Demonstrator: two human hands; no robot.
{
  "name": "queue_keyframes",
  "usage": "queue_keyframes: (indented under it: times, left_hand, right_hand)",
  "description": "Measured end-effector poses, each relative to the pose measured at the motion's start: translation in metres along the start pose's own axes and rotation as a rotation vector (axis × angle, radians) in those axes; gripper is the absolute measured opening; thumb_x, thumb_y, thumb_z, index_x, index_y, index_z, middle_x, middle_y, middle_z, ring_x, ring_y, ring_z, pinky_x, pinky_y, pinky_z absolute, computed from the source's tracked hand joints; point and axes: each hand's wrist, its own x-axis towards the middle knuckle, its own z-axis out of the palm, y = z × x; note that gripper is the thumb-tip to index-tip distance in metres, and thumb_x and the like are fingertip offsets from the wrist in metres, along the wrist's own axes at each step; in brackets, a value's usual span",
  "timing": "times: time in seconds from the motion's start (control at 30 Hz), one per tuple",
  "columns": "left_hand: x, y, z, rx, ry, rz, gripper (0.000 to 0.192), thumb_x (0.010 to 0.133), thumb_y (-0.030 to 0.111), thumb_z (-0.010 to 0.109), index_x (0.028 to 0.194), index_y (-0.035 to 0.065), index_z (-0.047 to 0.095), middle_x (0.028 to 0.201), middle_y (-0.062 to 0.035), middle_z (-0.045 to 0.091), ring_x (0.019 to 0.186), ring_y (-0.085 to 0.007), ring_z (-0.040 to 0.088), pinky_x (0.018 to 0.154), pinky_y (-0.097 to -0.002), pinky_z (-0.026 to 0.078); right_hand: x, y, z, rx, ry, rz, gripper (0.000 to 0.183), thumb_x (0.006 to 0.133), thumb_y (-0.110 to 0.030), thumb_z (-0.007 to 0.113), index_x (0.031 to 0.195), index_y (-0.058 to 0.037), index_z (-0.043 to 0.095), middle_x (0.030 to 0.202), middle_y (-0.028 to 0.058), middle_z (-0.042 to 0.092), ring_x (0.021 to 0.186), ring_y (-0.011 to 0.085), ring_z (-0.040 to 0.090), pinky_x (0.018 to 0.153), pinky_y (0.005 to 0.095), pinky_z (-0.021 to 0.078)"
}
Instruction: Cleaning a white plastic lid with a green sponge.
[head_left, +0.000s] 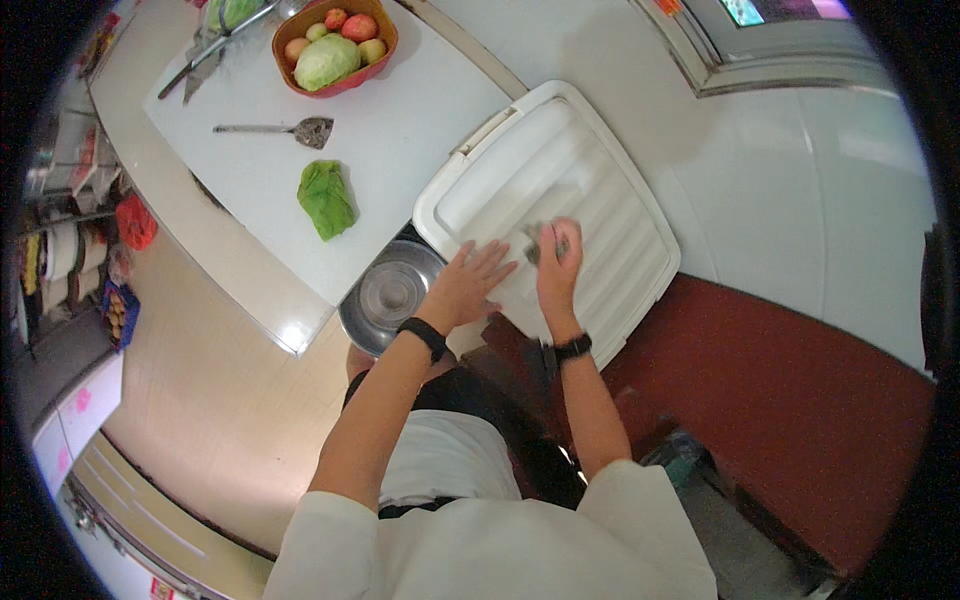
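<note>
A large white ribbed plastic lid (600, 187) lies before me at the corner of the white counter. My left hand (466, 285) rests on its near left edge with the fingers spread, holding nothing. Over the lid's middle, my right hand (559, 251) is closed on a small grey-green scrubber or wad (534, 241), blurred, so its exact kind cannot be told. Just left of my left hand is a round metal bowl (390, 292). A green leaf (325, 199) and a metal spatula (274, 130) with a soiled blade lie on the counter to the left.
A basket (337, 91) with a cabbage and several round fruits or vegetables stands on the white counter (420, 112) at the back. A long dark-handled utensil (202, 60) lies left of it. A dark red surface (765, 375) is at right, shelves with goods at far left.
</note>
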Motion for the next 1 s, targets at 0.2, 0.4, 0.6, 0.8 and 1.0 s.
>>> queue_keyframes:
  times: [0.2, 0.4, 0.6, 0.8, 1.0]
  left_hand:
    - [0.016, -0.004, -0.013, -0.012, -0.211, -0.009, 0.054, 0.085, 0.040, 0.057, 0.129, 0.0087, 0.050, 0.145, -0.0100, 0.034, 0.136, -0.0225, 0.026, 0.113, -0.0432, 0.017]
    - [-0.008, -0.014, 0.037, -0.277, 0.144, -0.172, 0.046, 0.079, 0.024, 0.061, 0.123, 0.0105, 0.057, 0.138, -0.0076, 0.044, 0.133, -0.0223, 0.031, 0.115, -0.0382, 0.016]
    - [0.000, -0.013, 0.019, -0.028, -0.039, -0.092, 0.049, 0.078, 0.024, 0.058, 0.126, 0.0119, 0.055, 0.136, -0.0002, 0.047, 0.134, -0.0192, 0.029, 0.114, -0.0377, 0.015]
    - [-0.001, -0.016, 0.008, -0.001, -0.085, 0.022, 0.032, 0.083, 0.026, 0.056, 0.113, 0.0164, 0.062, 0.126, 0.0034, 0.056, 0.128, -0.0178, 0.039, 0.110, -0.0377, 0.021]
    - [-0.004, -0.025, 0.014, -0.007, 0.183, 0.082, 0.024, 0.083, 0.023, 0.056, 0.103, 0.0105, 0.065, 0.120, -0.0048, 0.058, 0.121, -0.0241, 0.047, 0.109, -0.0398, 0.025]
  right_hand:
    - [0.109, 0.024, 0.101, -0.230, -0.250, -0.400, 0.016, 0.080, -0.003, 0.060, 0.085, -0.0027, 0.046, 0.084, 0.0109, 0.045, 0.078, 0.0243, 0.046, 0.073, 0.0338, 0.0407]
    - [0.075, 0.028, 0.128, -0.399, -0.678, -0.468, 0.030, 0.075, -0.009, 0.068, 0.060, -0.0055, 0.042, 0.068, 0.0081, 0.048, 0.071, 0.0292, 0.047, 0.069, 0.0369, 0.0371]
    - [0.077, 0.034, 0.129, -0.401, -0.784, -0.515, 0.032, 0.074, -0.002, 0.066, 0.061, -0.0064, 0.037, 0.069, 0.0072, 0.048, 0.071, 0.0277, 0.044, 0.068, 0.0363, 0.0362]
    - [0.112, 0.035, 0.140, -0.473, -0.651, -0.272, 0.027, 0.079, -0.004, 0.062, 0.065, -0.0046, 0.039, 0.072, 0.0101, 0.049, 0.072, 0.0266, 0.046, 0.065, 0.0379, 0.0362]
    - [0.100, 0.008, 0.131, -0.814, -0.428, -0.785, 0.026, 0.079, -0.013, 0.067, 0.096, -0.0048, 0.051, 0.098, 0.0157, 0.049, 0.087, 0.0319, 0.049, 0.078, 0.0388, 0.0421]
